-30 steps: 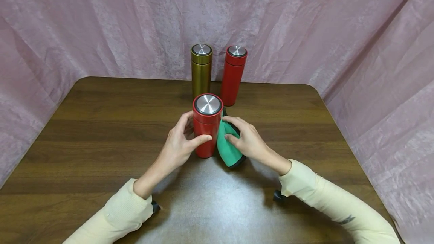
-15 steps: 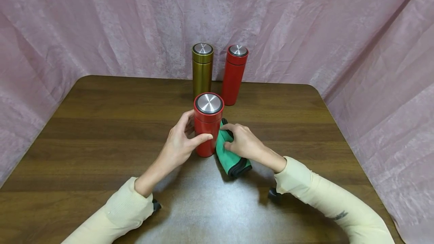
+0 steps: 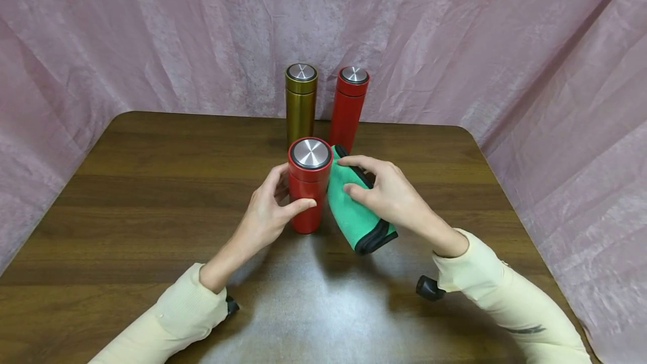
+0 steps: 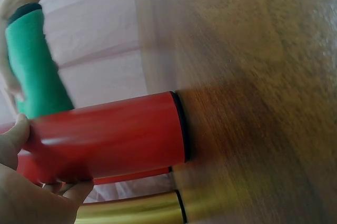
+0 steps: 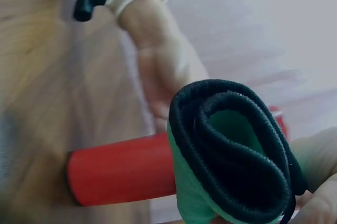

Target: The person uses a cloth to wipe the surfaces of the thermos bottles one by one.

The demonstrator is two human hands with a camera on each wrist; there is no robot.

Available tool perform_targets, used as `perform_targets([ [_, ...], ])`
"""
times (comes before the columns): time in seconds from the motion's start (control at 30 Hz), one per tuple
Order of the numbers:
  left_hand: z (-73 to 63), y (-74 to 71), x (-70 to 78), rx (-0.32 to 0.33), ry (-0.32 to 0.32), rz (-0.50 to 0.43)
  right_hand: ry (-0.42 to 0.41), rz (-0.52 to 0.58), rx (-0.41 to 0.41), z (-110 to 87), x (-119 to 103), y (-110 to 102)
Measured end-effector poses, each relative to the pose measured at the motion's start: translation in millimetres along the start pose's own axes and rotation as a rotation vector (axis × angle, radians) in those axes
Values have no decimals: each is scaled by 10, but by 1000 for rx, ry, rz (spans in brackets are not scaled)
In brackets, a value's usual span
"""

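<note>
A red thermos bottle point(image 3: 309, 184) with a shiny metal lid stands upright on the wooden table, and my left hand point(image 3: 268, 218) grips it from the left, thumb across its front. On its right side, my right hand point(image 3: 391, 192) pinches a folded green cloth point(image 3: 354, 212) with black edging. The cloth lies right along the bottle's side, its lower end raised over the table. From the right wrist, the rolled black edge of the cloth point(image 5: 231, 145) fills the foreground and hides part of the bottle point(image 5: 124, 169).
Behind stand a gold thermos bottle point(image 3: 300, 105) and a second red thermos bottle point(image 3: 349, 108), both upright near the far edge of the table point(image 3: 177, 184). Pink curtains point(image 3: 202, 32) hang behind and to the right. A black wrist camera point(image 3: 429, 288) sits under the right sleeve.
My right hand slid down along the bottle with the cloth, then rose up and to the right, lifting the cloth higher. My left hand and the bottle it holds stay nearly in place.
</note>
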State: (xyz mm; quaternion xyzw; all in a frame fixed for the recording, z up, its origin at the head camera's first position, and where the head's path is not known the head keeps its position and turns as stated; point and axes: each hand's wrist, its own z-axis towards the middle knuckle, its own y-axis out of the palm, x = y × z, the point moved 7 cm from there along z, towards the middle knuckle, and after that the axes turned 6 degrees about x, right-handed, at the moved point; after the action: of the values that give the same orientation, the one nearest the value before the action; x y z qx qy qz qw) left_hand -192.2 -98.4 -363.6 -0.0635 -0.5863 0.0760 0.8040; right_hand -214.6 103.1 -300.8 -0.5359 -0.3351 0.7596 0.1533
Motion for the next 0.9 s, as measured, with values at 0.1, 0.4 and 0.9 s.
perform_targets([
  [0.1, 3, -2, -4, 3, -1, -4, -12, 28, 40, -19, -105, -137],
  [0.4, 1, -2, -20, 15, -8, 6, -62, 171, 119, -42, -328, -415],
  [0.9, 0, 2, -21, 6, -25, 18, -228, 310, 288, -91, -167, -209],
])
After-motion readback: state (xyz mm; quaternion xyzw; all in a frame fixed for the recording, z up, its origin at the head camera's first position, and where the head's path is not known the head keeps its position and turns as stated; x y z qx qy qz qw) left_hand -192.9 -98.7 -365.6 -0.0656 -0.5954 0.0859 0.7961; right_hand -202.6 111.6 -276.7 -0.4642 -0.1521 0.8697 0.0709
